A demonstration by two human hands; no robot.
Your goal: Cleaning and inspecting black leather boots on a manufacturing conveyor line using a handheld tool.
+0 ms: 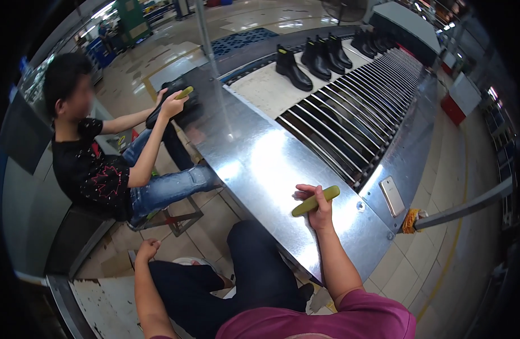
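Note:
My right hand (322,210) is wrapped round an olive-green bar (316,201), long with rounded ends, and holds it just over the metal tabletop (254,152). Off the table, near my left knee, my left hand (149,248) is low with its fingers curled in. Whether anything lies inside those fingers is hidden. Across the left side sits a co-worker in a black shirt. That person's hands (171,104) hold a black boot (184,107), slightly blurred, and a similar green bar (184,92).
Beyond the tabletop runs a roller conveyor (356,110) of metal bars. Several black ankle boots (294,70) stand along the pale belt (260,93) beside it. A phone (391,196) lies at the table's right end, next to a metal rail (463,208).

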